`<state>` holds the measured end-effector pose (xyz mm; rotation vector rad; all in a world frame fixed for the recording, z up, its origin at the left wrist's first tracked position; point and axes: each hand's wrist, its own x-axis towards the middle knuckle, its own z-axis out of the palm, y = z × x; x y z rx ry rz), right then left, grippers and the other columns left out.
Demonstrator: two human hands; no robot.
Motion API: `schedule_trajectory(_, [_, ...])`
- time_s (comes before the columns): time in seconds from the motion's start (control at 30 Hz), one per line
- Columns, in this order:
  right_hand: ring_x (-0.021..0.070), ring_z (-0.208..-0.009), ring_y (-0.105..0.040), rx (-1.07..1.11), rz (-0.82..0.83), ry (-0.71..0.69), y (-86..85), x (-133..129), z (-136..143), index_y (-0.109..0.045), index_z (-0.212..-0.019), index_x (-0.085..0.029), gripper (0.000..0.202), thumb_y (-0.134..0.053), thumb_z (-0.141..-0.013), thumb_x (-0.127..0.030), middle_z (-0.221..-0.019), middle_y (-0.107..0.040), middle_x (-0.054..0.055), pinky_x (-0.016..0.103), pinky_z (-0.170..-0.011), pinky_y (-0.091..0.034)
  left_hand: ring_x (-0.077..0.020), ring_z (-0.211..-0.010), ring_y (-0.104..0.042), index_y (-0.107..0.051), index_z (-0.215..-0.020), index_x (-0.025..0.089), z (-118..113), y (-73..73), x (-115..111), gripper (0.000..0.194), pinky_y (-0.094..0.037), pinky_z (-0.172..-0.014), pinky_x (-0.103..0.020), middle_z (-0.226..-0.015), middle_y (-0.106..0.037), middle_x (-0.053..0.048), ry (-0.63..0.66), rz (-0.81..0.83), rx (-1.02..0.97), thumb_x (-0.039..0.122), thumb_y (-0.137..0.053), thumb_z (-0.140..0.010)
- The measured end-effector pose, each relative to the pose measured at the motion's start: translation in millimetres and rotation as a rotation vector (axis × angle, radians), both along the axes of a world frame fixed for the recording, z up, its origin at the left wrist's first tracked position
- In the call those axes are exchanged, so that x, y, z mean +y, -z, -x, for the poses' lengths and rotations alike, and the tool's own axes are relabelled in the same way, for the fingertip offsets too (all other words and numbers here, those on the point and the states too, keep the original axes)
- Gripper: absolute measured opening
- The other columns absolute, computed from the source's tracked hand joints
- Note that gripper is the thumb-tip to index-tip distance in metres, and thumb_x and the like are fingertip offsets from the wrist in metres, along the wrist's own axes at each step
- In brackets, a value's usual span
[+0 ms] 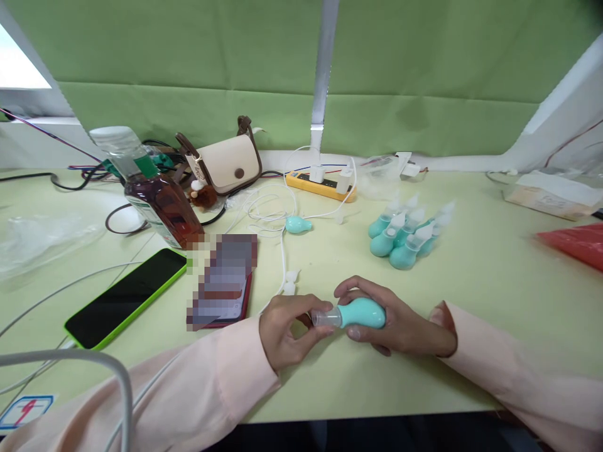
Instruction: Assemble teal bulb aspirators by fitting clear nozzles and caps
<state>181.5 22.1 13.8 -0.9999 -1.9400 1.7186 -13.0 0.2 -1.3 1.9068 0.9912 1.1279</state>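
At the far left of the pale green table (494,301) lies a crumpled clear plastic bag (42,238), and near it a phone in a green case (125,298) rests face up with a dark screen. Behind the phone a tea bottle (151,188) leans, with a cream handbag (226,163) farther back. A second phone in a red case (226,282) lies just right of the green one. White cables (273,213) trail from a yellow power strip (320,183) at the far edge, past a loose teal bulb (298,224). At the near middle, the left hand (282,333) pinches the clear tip of a teal bulb aspirator (351,314) between thumb and fingertips, while the right hand (400,323) wraps its fingers closed around the teal bulb; the aspirator is held just above the table near the front edge. Farther right and back, a cluster of matching aspirators (407,232) lies together. At the far right sit a cardboard box (551,194) and a red plastic sheet (577,242).
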Motion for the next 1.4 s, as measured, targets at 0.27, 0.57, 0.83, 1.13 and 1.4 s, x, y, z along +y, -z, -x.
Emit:
schedule_trajectory(0.27, [0.0005,-0.039,-0.032,0.036,0.240,0.002,-4.6,3,3,-0.038,-0.097,-0.023,0.038,-0.061,-0.069,-0.034,-0.060,-0.039,-0.008,0.010,-0.028,-0.033,-0.0162,-0.058,-0.055,-0.062,-0.091,0.013,3,1.0,1,0.019,-0.042,-0.054,-0.024,-0.067,-0.062,-0.009,0.108,-0.346,0.217,0.016,-0.049,-0.077])
schedule_trajectory(0.57, [0.0002,-0.043,-0.031,0.089,0.533,-0.128,-4.0,8,1,-0.041,-0.097,-0.020,0.035,-0.061,-0.070,-0.029,-0.072,-0.049,-0.002,0.007,-0.027,-0.026,-0.0144,-0.057,-0.055,-0.065,-0.087,0.019,1,2.7,0,0.022,-0.038,-0.049,-0.023,-0.069,-0.064,-0.008,0.097,-0.465,0.402,0.017,-0.044,-0.080])
schedule_trajectory(0.83, [0.0011,-0.043,-0.034,0.076,0.425,-0.087,-4.1,5,3,-0.044,-0.088,-0.018,0.026,-0.061,-0.070,-0.027,-0.065,-0.049,-0.003,0.010,-0.032,-0.030,-0.0143,-0.061,-0.056,-0.060,-0.087,0.017,0,8.2,1,0.015,-0.039,-0.051,-0.023,-0.069,-0.064,-0.008,0.084,-0.590,0.368,0.016,-0.047,-0.079])
schedule_trajectory(1.13, [0.0035,-0.044,-0.042,0.098,0.199,0.034,-1.3,8,0,-0.046,-0.084,-0.017,0.025,-0.062,-0.068,-0.029,-0.065,-0.050,-0.002,0.017,-0.038,-0.040,-0.0198,-0.075,-0.051,-0.050,-0.098,0.009,15,-6.3,18,0.029,-0.045,-0.062,-0.033,-0.084,-0.058,-0.012,-0.017,-0.664,0.259,0.016,-0.049,-0.070])
schedule_trajectory(1.4, [0.0039,-0.045,-0.044,0.148,0.197,0.065,0.5,10,0,-0.047,-0.081,-0.016,0.022,-0.061,-0.068,-0.027,-0.068,-0.052,-0.002,0.018,-0.041,-0.042,-0.0333,-0.087,-0.042,-0.061,-0.089,0.015,10,-10.9,21,0.030,-0.035,-0.064,-0.045,-0.099,-0.053,-0.015,-0.307,-0.611,0.955,0.025,-0.053,-0.062])
